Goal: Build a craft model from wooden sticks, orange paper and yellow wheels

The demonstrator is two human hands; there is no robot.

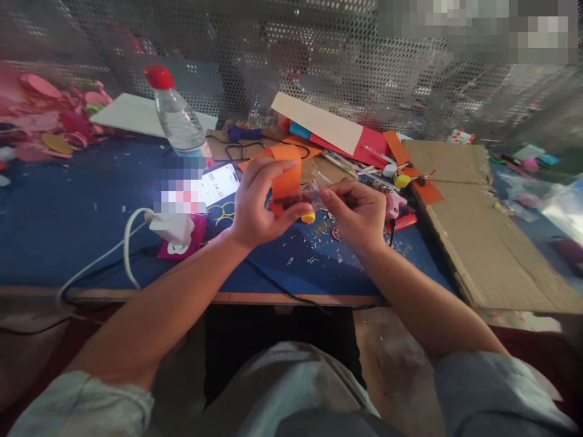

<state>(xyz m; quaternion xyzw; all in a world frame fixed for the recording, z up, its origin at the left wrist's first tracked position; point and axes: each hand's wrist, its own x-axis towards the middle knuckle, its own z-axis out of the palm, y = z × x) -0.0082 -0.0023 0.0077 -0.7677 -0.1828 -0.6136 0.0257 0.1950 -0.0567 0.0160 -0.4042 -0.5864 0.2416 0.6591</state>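
Note:
My right hand (pixel 357 212) is closed in a pinch on a small piece of clear plastic (pixel 315 189), thin and crumpled-looking. Facing it, my left hand (pixel 259 203) is curved, its thumb and forefinger wide apart. Behind the left fingers a curled orange strip (pixel 288 173) shows; whether they touch it I cannot tell. A small yellow piece (pixel 308 217) sits just below the left thumb tip. Near the right hand lie a pink tool (pixel 395 205), perhaps a glue gun, and a red piece (pixel 404 222). White scraps are strewn over the blue tabletop (pixel 291 276) beneath both hands.
To the left stand a red-capped water bottle (pixel 177 118), a lit phone (pixel 221 185) and a purple power strip (pixel 198 230) with a white plug (pixel 170 227) and cables. Flattened cardboard (pixel 492 243) covers the right side. Coloured sheets (pixel 319 124) lie against the perforated metal screen (pixel 255 48).

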